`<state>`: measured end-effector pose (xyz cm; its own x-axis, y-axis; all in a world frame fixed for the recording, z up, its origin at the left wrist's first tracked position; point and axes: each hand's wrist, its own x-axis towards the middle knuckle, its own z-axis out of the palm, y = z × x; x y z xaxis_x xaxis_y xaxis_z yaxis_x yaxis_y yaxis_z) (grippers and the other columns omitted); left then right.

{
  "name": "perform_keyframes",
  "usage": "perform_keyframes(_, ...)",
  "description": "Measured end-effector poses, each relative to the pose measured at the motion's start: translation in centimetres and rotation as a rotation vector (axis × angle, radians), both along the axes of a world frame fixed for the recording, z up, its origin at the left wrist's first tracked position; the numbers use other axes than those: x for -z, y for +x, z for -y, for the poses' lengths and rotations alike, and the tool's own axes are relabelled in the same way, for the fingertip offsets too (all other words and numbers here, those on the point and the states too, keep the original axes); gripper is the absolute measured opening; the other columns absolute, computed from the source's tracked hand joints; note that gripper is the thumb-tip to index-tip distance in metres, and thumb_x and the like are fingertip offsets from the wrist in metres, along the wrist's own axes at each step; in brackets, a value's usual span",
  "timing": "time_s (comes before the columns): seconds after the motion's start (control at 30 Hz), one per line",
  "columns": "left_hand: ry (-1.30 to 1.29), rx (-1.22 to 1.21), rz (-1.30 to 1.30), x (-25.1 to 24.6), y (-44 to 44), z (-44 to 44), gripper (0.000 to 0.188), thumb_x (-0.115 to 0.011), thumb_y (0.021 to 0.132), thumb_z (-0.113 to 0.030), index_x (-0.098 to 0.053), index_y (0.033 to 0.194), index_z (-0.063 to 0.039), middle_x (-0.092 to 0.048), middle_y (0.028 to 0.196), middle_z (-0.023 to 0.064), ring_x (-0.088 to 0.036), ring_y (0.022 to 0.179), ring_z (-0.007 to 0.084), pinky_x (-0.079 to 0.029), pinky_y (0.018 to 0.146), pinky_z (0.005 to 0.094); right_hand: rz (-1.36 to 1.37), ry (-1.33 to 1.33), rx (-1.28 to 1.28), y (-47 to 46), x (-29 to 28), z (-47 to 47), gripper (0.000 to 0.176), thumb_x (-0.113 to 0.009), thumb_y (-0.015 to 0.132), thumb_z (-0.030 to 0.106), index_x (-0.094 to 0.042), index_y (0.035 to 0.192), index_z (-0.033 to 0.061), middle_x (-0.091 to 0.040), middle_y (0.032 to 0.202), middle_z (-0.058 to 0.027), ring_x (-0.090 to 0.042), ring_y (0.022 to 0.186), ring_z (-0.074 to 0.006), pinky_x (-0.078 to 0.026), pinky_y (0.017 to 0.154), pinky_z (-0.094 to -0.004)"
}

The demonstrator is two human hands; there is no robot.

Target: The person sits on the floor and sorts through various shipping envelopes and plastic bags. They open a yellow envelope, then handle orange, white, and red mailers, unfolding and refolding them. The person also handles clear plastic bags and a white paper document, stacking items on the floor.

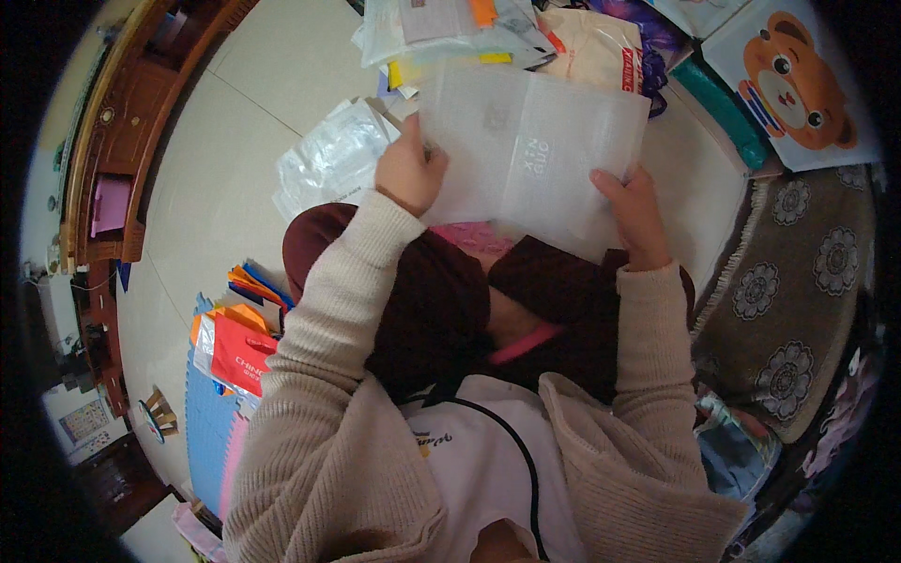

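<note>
Between my two hands a translucent white plastic bag [563,134] is spread out flat above my crossed legs. It bears white print and has a crease down its middle. My left hand [412,169] grips its left edge, thumb pointing up. On the right edge, my right hand [635,207] holds the lower corner with the thumb on top. A flat stack of clear and white plastic bags [331,158] lies on the tiled floor just left of my left hand. Below the held bag, a pink patterned thing [475,237] shows in part.
Ahead lie a pile of plastic bags [436,28] and a cream bag [595,46] with red print. A box with a cartoon bear [795,91] and a floral brown cloth [781,295] stand at right. At left are a red bag [243,352], blue foam mats [208,422] and a wooden cabinet [127,119].
</note>
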<state>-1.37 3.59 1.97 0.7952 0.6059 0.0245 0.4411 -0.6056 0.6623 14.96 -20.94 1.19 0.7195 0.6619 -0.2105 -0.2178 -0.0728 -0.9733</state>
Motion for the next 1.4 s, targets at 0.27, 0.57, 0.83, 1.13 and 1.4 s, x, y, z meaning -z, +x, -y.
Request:
perform_keyframes(0.27, -0.659, 0.124, 0.286, -2.6, -1.2, -0.8, 0.033, -0.054, 0.085, -0.004, -0.053, 0.117, 0.003, -0.064, 0.090, 0.0057, -0.061, 0.077, 0.0131, -0.050, 0.072, 0.0285, -0.260, 0.251, 0.071, -0.6, 0.5, -0.3, 0.047, -0.065, 0.082, 0.015, -0.047, 0.123, -0.0004, -0.058, 0.110, -0.0086, -0.057, 0.098, -0.0180, -0.046, 0.087, -0.0333)
perform_keyframes(0.57, -0.899, 0.137, 0.371, -2.8, -1.2, -0.5, 0.036, -0.054, 0.084, -0.003, -0.052, 0.120, 0.002, -0.062, 0.102, 0.0052, -0.058, 0.086, 0.0120, -0.047, 0.080, 0.0257, -0.343, 0.220, 0.069, -1.5, 1.0, -1.3, 0.039, -0.059, 0.088, 0.014, -0.049, 0.122, 0.0001, -0.058, 0.115, -0.0098, -0.057, 0.103, -0.0199, -0.048, 0.087, -0.0341)
perform_keyframes(0.83, -0.686, 0.341, 0.302, -2.2, -1.0, 2.6, 0.039, -0.057, 0.090, -0.020, -0.050, 0.124, -0.002, -0.057, 0.119, 0.0131, -0.053, 0.108, 0.0215, -0.045, 0.089, 0.0338, -0.644, 0.417, -0.117, -3.4, 1.2, -1.7, 0.048, -0.051, 0.093, 0.024, -0.036, 0.134, 0.0030, -0.050, 0.127, -0.0115, -0.051, 0.115, -0.0227, -0.044, 0.095, -0.0383)
perform_keyframes(1.13, 0.004, 0.924, 0.163, 0.6, -0.4, 4.8, 0.051, -0.062, 0.085, -0.025, -0.047, 0.128, -0.002, -0.042, 0.135, 0.0216, -0.040, 0.126, 0.0377, -0.035, 0.103, 0.0435, -0.404, 0.163, -0.122, -3.7, 3.2, -2.8, 0.037, -0.054, 0.086, 0.008, -0.049, 0.122, -0.0001, -0.059, 0.110, -0.0111, -0.059, 0.097, -0.0205, -0.047, 0.088, -0.0347)
perform_keyframes(1.4, -1.037, -0.033, 0.295, -0.4, 0.6, 2.9, 0.047, -0.058, 0.089, -0.012, -0.042, 0.131, 0.001, -0.057, 0.117, 0.0130, -0.055, 0.105, 0.0183, -0.044, 0.092, 0.0320, -0.401, 0.303, -0.049, -3.7, 1.9, -2.5, 0.034, -0.055, 0.085, 0.005, -0.053, 0.119, -0.0010, -0.061, 0.108, -0.0090, -0.060, 0.096, -0.0187, -0.048, 0.087, -0.0332)
